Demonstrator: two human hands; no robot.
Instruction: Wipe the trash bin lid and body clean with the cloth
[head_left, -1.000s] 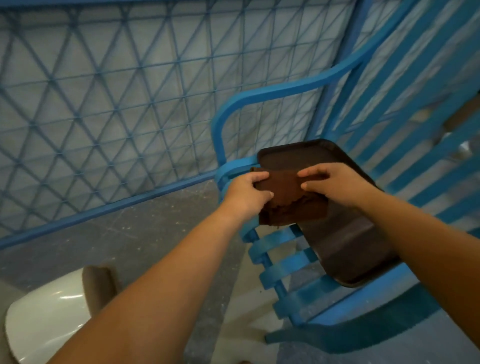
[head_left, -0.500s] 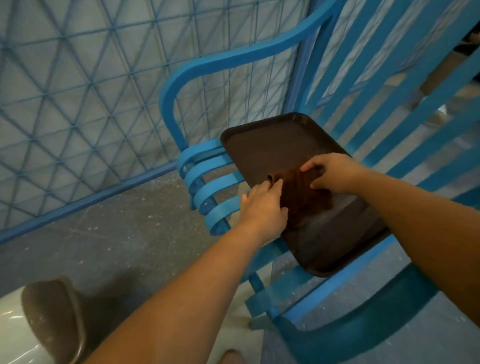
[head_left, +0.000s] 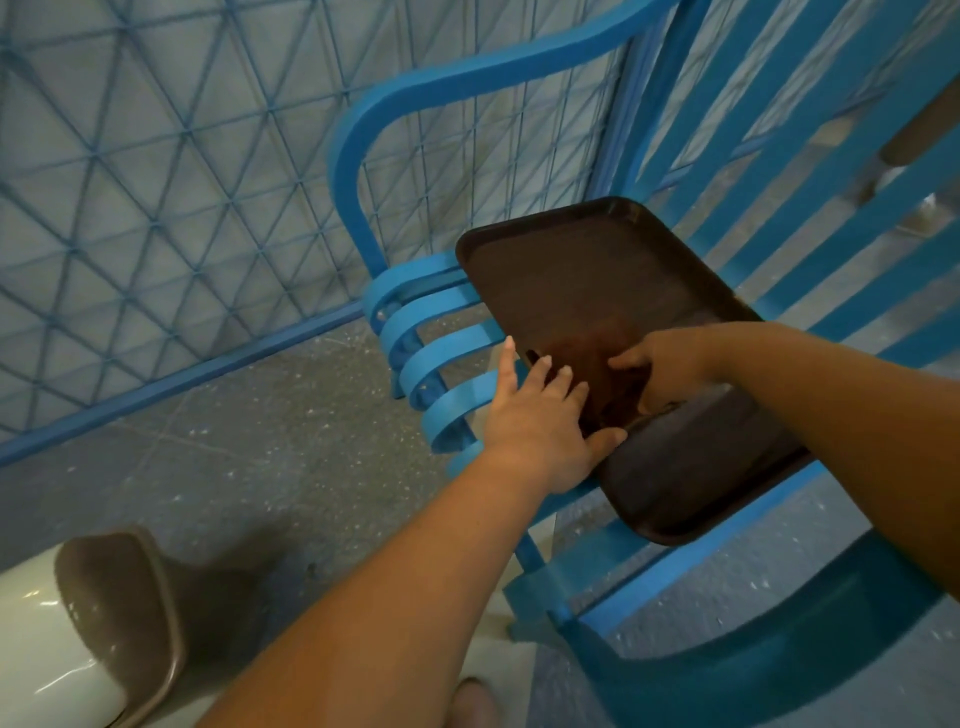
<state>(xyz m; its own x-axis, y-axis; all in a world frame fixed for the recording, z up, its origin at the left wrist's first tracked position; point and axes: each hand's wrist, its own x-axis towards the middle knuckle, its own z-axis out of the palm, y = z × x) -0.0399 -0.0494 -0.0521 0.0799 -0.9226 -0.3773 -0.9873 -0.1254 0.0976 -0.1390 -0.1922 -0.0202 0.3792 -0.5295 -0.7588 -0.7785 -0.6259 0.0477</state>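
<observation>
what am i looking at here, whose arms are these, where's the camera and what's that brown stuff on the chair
There is no machine here. The picture comes from a wide-angle camera worn on a person's head, looking forward and down, so the two bare arms reaching in from below are that person's own.

In front of them stands a blue slatted chair, beside a blue mesh fence. A dark brown tray lies on the chair seat. On the tray is a brown cloth, the one meant for wiping.

The right hand grips the cloth with curled fingers. The left hand is spread with straight fingers, resting at the tray's near edge beside the cloth.

At the bottom left you can see part of the trash bin, cream-coloured with a brown lid. Neither hand is touching it, so wiping the bin has not begun in this picture.
</observation>
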